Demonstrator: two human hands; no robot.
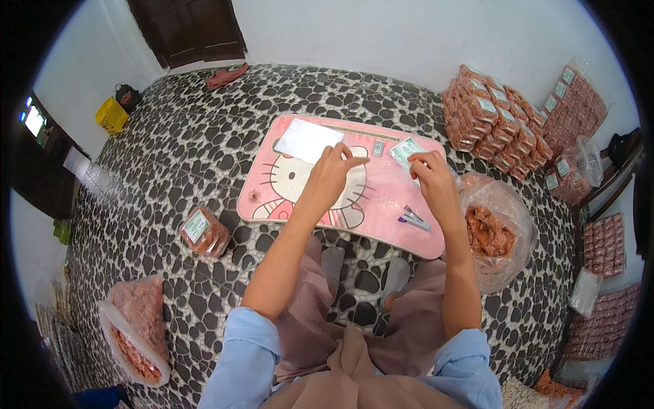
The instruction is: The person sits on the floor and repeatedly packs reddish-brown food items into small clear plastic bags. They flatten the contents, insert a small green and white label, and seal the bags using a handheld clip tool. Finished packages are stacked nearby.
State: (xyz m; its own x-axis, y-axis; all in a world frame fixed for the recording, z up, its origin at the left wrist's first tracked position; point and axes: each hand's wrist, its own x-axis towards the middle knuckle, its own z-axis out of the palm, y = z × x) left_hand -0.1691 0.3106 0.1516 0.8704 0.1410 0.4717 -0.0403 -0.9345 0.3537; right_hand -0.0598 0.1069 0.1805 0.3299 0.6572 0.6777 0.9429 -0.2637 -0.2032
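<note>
My left hand (pixel 331 171) hovers over the cat face printed on a pink folding table (pixel 388 189). Its thumb points right, apart from the bent fingers, and nothing shows in it. Beyond it lies a white stack (pixel 309 139), apparently paper or plastic sheets. My right hand (pixel 434 176) is at the table's right side with curled fingers, beside green-and-white printed labels (pixel 406 149); whether it pinches anything is unclear. Between the hands, farther back, sits a small grey box (pixel 378 148). A small stapler (pixel 415 220) with a purple part lies near the front right.
Right of the table stands an open plastic bag of orange-brown food pieces (pixel 490 232). Packed, labelled bags (pixel 493 117) are piled by the wall. On the left floor are one labelled pack (pixel 205 232) and a larger open sack (pixel 138 327). My knees are against the near side.
</note>
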